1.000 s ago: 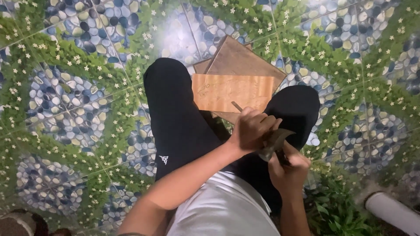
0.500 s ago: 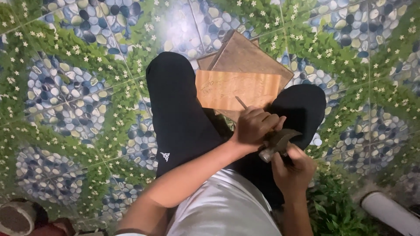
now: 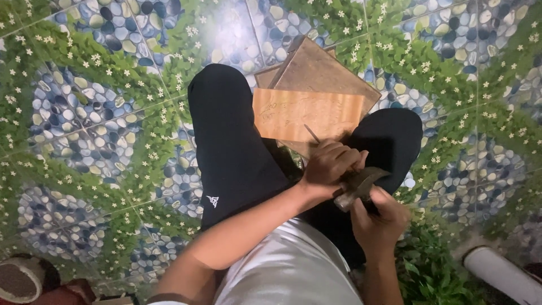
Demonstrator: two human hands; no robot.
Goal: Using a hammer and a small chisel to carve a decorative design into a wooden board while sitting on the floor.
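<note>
Seen from above, a seated person in black trousers holds a thin metal chisel [image 3: 312,134] in the closed left hand [image 3: 330,164], its tip resting on a light wooden board [image 3: 305,114] that lies just ahead of both hands, propped between the knees. The right hand [image 3: 379,217], just behind and to the right of the left, is clamped around the handle of a hammer [image 3: 358,185], whose metal head sits against the back of the left hand's fingers. Two darker wooden boards [image 3: 322,70] lie beyond the light one on a tiled floor [image 3: 84,113] patterned with pebbles, leaves and small white flowers.
</note>
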